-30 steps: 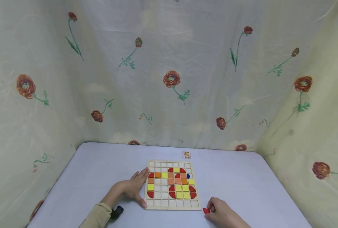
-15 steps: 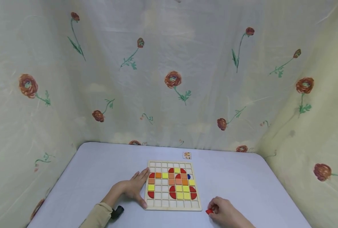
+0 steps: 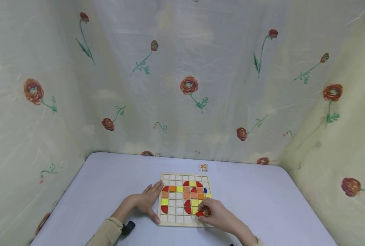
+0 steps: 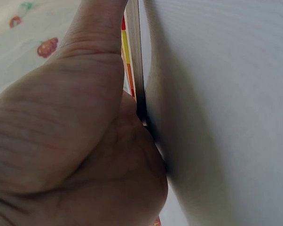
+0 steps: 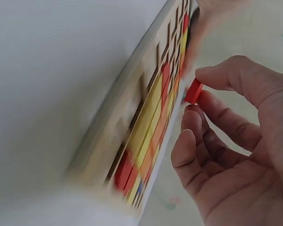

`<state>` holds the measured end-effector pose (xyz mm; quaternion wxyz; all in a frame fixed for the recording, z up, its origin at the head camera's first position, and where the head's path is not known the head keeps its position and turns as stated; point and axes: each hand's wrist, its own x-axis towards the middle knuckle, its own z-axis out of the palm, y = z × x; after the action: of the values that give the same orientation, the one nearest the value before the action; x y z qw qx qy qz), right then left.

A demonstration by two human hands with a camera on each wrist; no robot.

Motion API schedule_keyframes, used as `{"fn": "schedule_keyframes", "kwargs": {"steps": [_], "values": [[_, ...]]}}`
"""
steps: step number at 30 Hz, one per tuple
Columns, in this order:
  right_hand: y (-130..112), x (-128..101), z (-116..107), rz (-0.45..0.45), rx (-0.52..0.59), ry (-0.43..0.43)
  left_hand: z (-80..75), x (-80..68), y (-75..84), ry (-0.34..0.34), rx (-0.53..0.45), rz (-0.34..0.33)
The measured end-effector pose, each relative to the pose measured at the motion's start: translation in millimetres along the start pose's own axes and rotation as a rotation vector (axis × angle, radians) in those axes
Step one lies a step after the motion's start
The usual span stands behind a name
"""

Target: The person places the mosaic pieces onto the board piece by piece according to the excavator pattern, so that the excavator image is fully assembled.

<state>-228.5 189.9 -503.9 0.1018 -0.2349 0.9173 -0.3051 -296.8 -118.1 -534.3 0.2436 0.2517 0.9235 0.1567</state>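
Note:
A wooden grid board (image 3: 182, 224) lies on the table, with red, yellow, orange and salmon tiles in many of its squares. My left hand (image 3: 147, 203) rests along its left edge, fingers extended towards the top and thumb near the lower left corner. Over the lower right part of the board is my right hand (image 3: 217, 213). Its thumb and index finger pinch a small red tile (image 5: 193, 92), held clear of the board in the right wrist view. Some right-hand squares are hidden behind that hand. In the left wrist view, my palm covers most of the board.
A small printed picture card (image 3: 203, 167) lies beyond the board's top right corner. Within the grid, a blue rounded tile (image 3: 205, 190) sits near the right edge. Flower-patterned curtain (image 3: 158, 102) hangs behind and at both sides of the white table (image 3: 256, 191).
My right hand has moved from the table right of the board, leftward and up over its lower right part, carrying the red tile. The left hand stays on the left edge.

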Motion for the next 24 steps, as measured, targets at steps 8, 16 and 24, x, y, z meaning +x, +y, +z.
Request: {"fn": "schedule_keyframes", "kwargs": {"steps": [8,16,24], "values": [[-30.8,54.4,24.6,-0.068,-0.036,-0.073,-0.6,-1.4,-0.1,0.01,0.013,0.009],[-37.2,80.0,36.3,-0.108,-0.097,-0.131,-0.1,0.6,-1.4,0.007,0.02,0.02],[-32.5,84.8,37.6,-0.068,-0.008,-0.131,-2.2,-2.8,1.0,0.002,0.014,0.012]]}}
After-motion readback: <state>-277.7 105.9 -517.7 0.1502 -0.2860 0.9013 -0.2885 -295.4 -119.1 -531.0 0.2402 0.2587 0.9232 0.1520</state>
